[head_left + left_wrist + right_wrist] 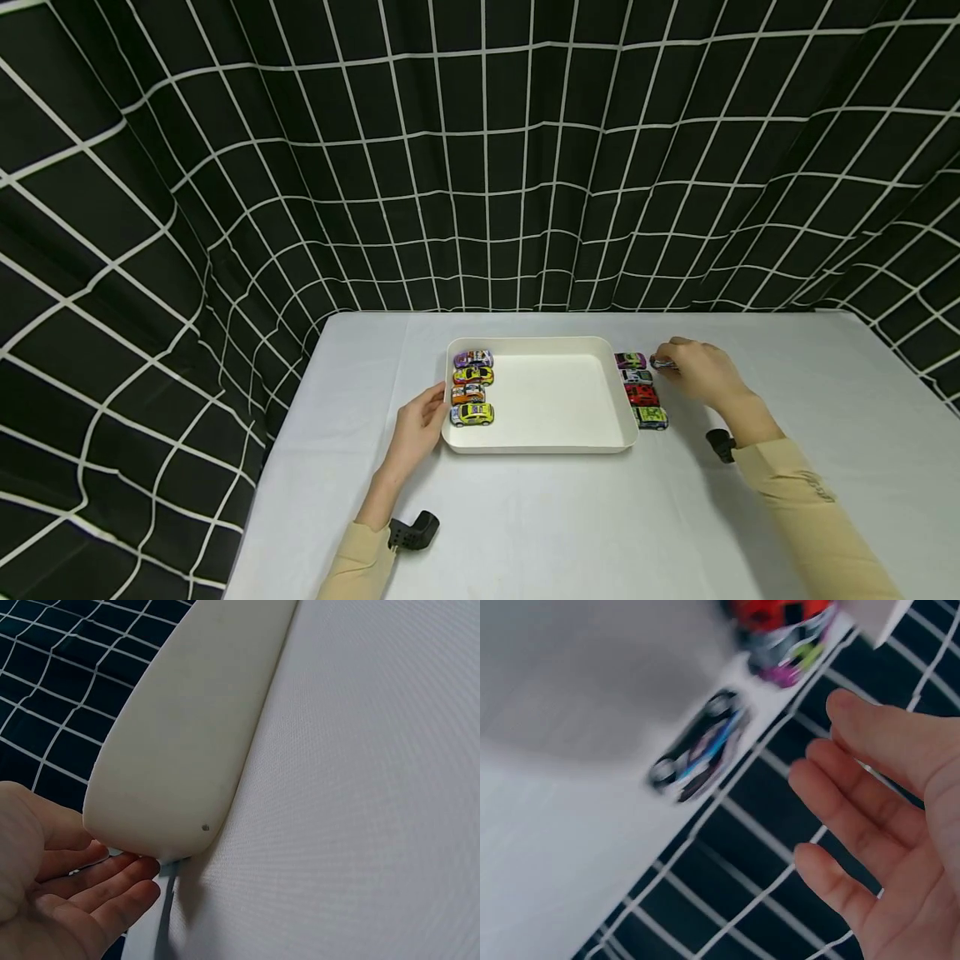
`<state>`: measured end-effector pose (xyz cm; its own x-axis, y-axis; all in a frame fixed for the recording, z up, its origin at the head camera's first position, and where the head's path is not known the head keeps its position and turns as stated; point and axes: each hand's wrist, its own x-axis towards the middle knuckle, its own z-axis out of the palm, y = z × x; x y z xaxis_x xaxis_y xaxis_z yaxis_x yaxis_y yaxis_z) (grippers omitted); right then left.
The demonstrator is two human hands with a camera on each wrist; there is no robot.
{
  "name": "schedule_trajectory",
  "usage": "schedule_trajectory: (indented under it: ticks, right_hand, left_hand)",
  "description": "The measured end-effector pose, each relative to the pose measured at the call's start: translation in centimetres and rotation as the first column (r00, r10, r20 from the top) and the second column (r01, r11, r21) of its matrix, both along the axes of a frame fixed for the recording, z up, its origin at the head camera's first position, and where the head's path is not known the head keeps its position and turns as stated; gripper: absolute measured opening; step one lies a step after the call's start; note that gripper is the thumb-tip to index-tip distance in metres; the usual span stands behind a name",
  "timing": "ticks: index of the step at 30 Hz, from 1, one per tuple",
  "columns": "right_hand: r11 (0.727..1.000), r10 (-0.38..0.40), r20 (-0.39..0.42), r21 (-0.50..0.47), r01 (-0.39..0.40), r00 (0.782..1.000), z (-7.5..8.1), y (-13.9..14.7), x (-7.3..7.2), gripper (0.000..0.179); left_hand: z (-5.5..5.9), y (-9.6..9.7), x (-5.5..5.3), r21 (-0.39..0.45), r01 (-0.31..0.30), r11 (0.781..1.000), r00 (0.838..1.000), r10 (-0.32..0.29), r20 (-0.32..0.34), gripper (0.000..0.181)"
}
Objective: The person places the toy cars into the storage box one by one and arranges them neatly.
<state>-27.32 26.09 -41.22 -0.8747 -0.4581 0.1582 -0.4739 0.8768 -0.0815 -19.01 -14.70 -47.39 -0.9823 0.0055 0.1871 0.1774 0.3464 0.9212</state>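
Observation:
A shallow white tray [555, 450] sits on the table with several toy cars [472, 376] lined up along its inner left side. At its left wall is my left hand [418, 425], fingers loosely extended and touching the outside of the tray. My right hand [701, 371] hovers by a single toy car [701, 746] with blue and white markings. In the right wrist view that hand [877, 825] has its fingers apart, holding nothing. Between it and the tray's right wall stands a column of several toy cars, among them a red one [641, 394] and a yellow-green one [650, 417].
White cloth covers the table [525, 525]. A black curtain with white grid lines [517, 167] hangs behind the table's far edge and along the sides. A black wrist device [415, 531] is on the left wrist, another [722, 445] on the right.

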Motion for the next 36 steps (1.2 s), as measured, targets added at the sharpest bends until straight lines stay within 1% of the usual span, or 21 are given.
schedule_trajectory:
  ticks: [1, 3, 6, 8, 10, 12, 14, 16, 19, 22, 24, 28, 34, 36]
  right_hand:
    - [1.0, -0.01, -0.012, 0.002, 0.01, 1.0, -0.1, 0.5, -0.1, 0.014]
    - [1.0, -0.031, -0.027, -0.001, 0.031, 0.999, -0.3, 1.3, -0.2, 0.018]
    - [0.998, -0.06, -0.026, -0.022, 0.059, 0.998, -0.4, 2.3, -0.5, 0.022]
    - [0.997, -0.067, -0.021, -0.043, 0.066, 0.998, -0.5, 2.8, -0.8, 0.024]
    - [0.996, -0.067, -0.012, -0.059, 0.066, 0.998, -0.6, 3.2, -1.1, 0.026]
    - [0.995, -0.068, 0.005, -0.069, 0.068, 0.998, -0.7, 3.4, -1.4, 0.028]
    - [0.995, -0.074, 0.027, -0.07, 0.076, 0.997, -0.8, 3.6, -1.6, 0.029]
    - [0.994, -0.08, 0.046, -0.069, 0.083, 0.996, -1.0, 3.6, -1.8, 0.029]
    - [0.993, -0.091, 0.058, -0.068, 0.095, 0.994, -1.4, 3.7, -2.0, 0.029]
    - [0.992, -0.112, 0.044, -0.056, 0.114, 0.993, -1.9, 3.8, -2.3, 0.03]
    - [0.99, -0.127, 0.039, -0.049, 0.129, 0.991, -2.1, 3.8, -2.4, 0.031]
    - [0.989, -0.143, 0.05, -0.035, 0.145, 0.988, -2.5, 3.9, -2.7, 0.032]
    - [0.99, -0.135, 0.087, -0.024, 0.138, 0.987, -2.5, 3.8, -2.9, 0.029]
    - [0.991, -0.129, 0.091, -0.022, 0.132, 0.987, -2.5, 3.8, -3.0, 0.027]
  left_hand:
    - [0.3, 0.1, 0.2, 0.003, 0.002, 1.0, 1.0, -0.002, -0.003, 0.037]
    - [1.4, 0.3, 0.6, 0.005, 0.005, 1.0, 1.0, -0.005, -0.001, 0.036]
    - [2.7, 0.6, 1.2, 0.002, 0.01, 1.0, 1.0, -0.01, -0.001, 0.036]
    - [3.0, 0.7, 1.3, -0.01, 0.013, 1.0, 1.0, -0.013, -0.009, 0.035]
    - [2.3, 0.5, 1.0, -0.005, 0.011, 1.0, 1.0, -0.011, -0.011, 0.035]
    - [1.4, 0.3, 0.6, -0.012, 0.008, 1.0, 1.0, -0.008, -0.018, 0.035]
    - [0.4, 0.1, 0.2, -0.01, 0.003, 1.0, 1.0, -0.003, -0.012, 0.036]
    - [-0.1, -0.1, -0.1, -0.016, 0.001, 1.0, 1.0, -0.002, -0.008, 0.037]
    - [-0.3, -0.1, -0.1, -0.019, 0.003, 1.0, 1.0, -0.003, -0.01, 0.037]
    - [-0.3, -0.1, -0.1, -0.017, 0.005, 1.0, 1.0, -0.005, -0.013, 0.036]
    - [-0.2, -0.1, -0.1, -0.013, 0.003, 1.0, 1.0, -0.003, -0.004, 0.037]
    - [-0.2, 0.0, -0.1, -0.014, 0.004, 1.0, 1.0, -0.004, -0.001, 0.037]
    - [-0.3, 0.0, -0.1, -0.005, -0.001, 1.0, 1.0, 0.001, -0.006, 0.037]
    - [-0.1, 0.0, -0.1, -0.002, -0.005, 1.0, 1.0, 0.005, -0.009, 0.037]
